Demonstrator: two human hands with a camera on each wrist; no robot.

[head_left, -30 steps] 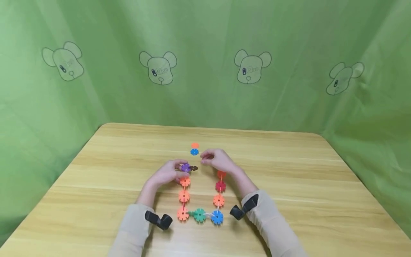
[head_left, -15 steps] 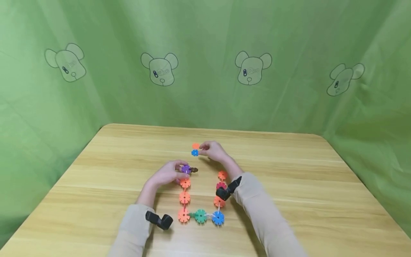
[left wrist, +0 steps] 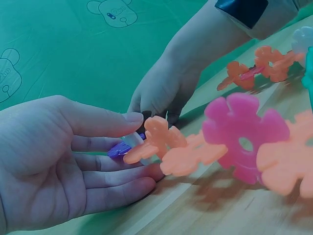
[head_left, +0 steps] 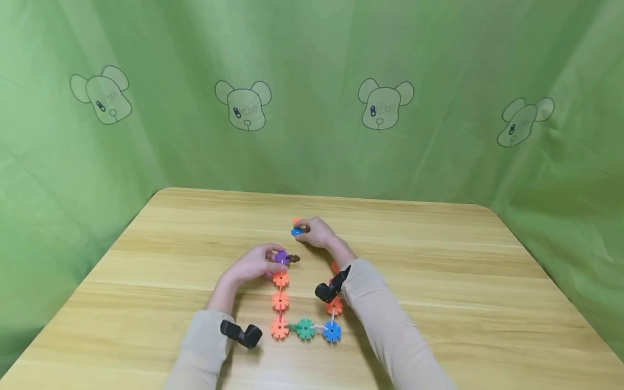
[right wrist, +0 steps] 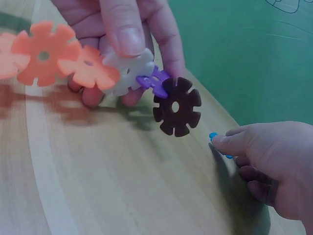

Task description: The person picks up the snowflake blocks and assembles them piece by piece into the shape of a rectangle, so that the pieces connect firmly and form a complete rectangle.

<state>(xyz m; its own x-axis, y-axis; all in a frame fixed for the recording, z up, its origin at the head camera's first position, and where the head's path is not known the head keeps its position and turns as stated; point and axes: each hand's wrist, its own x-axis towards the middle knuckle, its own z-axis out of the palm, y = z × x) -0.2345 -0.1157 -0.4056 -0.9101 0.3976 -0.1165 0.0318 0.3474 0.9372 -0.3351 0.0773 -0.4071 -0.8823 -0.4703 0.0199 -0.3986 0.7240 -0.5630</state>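
Observation:
My left hand (head_left: 253, 264) grips the far left end of a chain of interlocking plastic snowflake discs. Its thumb lies on a white disc (right wrist: 129, 71) in the right wrist view. Joined beyond that are a purple disc (right wrist: 155, 82) and a brown disc (right wrist: 177, 106). My right hand (head_left: 319, 233) pinches a loose blue disc (head_left: 296, 232) between thumb and fingers, farther up the table. Partly hidden behind those fingers lies an orange disc (head_left: 296, 221).
The chain forms a U shape, with a green disc (head_left: 305, 329) and a blue corner disc (head_left: 332, 331) along its near side. My right forearm passes over its right side. Past the wooden table (head_left: 439, 244) hangs a green curtain (head_left: 312, 151).
My right hand has moved away from the chain's right end, up and left to the loose blue disc, and now pinches it. The left hand keeps its grip almost unmoved.

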